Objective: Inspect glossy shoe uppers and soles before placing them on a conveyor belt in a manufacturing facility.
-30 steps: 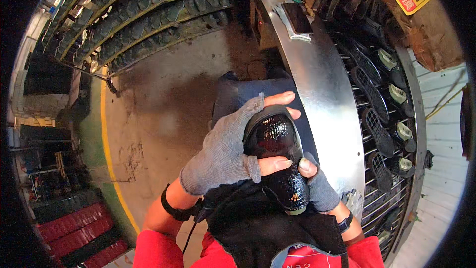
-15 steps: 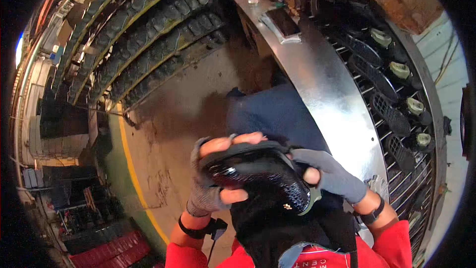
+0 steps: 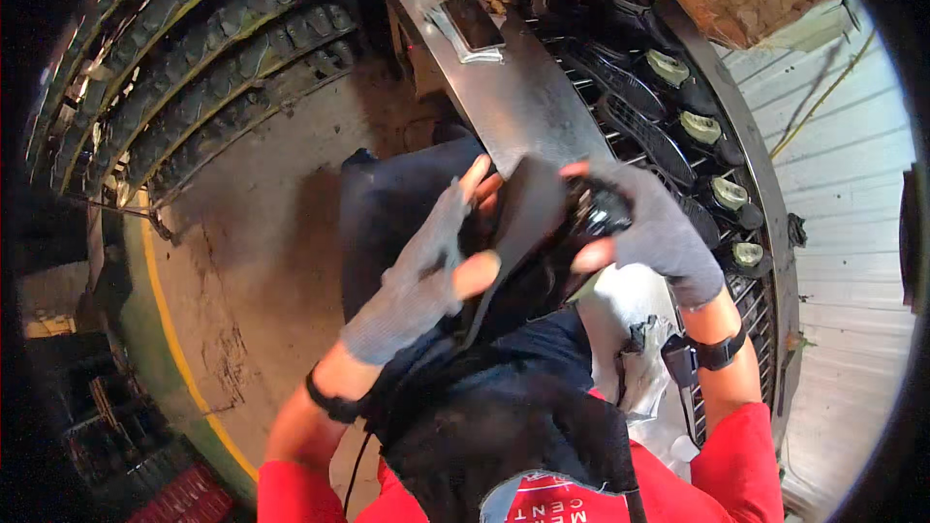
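Shelved rows of dark footwear (image 3: pixel 315 24): far beyond left hand, off to left. Metal bench (image 3: pixel 513 102): ahead of both hands, running back past right hand. Barred rack (image 3: pixel 748 140) bearing black soles (image 3: pixel 635 131): beyond right hand. Glossy black shoe (image 3: pixel 528 213): between hands, motion-blurred. Right hand (image 3: pixel 664 232): gloved, fingers bare, gripping shoe's glossy end. Left hand (image 3: pixel 417 257): gloved likewise, at shoe's opposite side, thumb nearest; firmness of hold cannot be told. Dark phone (image 3: pixel 472 22): bench, ahead of left hand.
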`<state>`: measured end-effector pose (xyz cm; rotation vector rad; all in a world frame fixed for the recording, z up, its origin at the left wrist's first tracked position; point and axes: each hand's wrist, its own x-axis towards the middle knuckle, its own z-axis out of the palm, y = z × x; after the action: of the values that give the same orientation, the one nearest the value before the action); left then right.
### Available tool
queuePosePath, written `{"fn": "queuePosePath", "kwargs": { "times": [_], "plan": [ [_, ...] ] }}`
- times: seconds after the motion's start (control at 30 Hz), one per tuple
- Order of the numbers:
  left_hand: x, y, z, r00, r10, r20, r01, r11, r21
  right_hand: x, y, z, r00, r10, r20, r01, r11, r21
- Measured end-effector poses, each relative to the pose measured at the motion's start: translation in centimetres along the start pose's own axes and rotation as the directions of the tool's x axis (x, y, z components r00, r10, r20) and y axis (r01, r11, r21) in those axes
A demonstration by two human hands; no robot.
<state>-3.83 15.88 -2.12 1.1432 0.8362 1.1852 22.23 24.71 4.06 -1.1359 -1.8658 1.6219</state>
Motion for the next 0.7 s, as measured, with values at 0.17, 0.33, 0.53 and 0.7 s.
{"fn": "queuePosePath", "kwargs": {
  "times": [0.17, 0.33, 0.53, 0.7],
  "plan": [
    [0.7, -2.4, -0.3, 0.995, 0.035, -0.09, -0.025, 0.993, 0.118, 1.8, 0.2, 2.6, 0.983, -0.02, 0.181, 0.038, 0.994, -0.101],
    [0.1, -2.3, 0.7, 0.941, 0.229, -0.25, -0.154, 0.946, 0.285, 1.9, -1.1, 4.0, 0.981, -0.094, 0.167, 0.144, 0.935, -0.324],
    [-1.6, -0.6, 1.4, 0.904, 0.295, -0.31, -0.157, 0.903, 0.4, 0.8, -3.2, 6.0, 0.979, -0.173, 0.106, 0.201, 0.904, -0.378],
    [-3.7, 0.5, 1.1, 0.946, 0.185, -0.266, -0.029, 0.866, 0.498, 0.2, -5.7, 7.0, 0.97, -0.198, 0.143, 0.242, 0.854, -0.461]
  ]
}}
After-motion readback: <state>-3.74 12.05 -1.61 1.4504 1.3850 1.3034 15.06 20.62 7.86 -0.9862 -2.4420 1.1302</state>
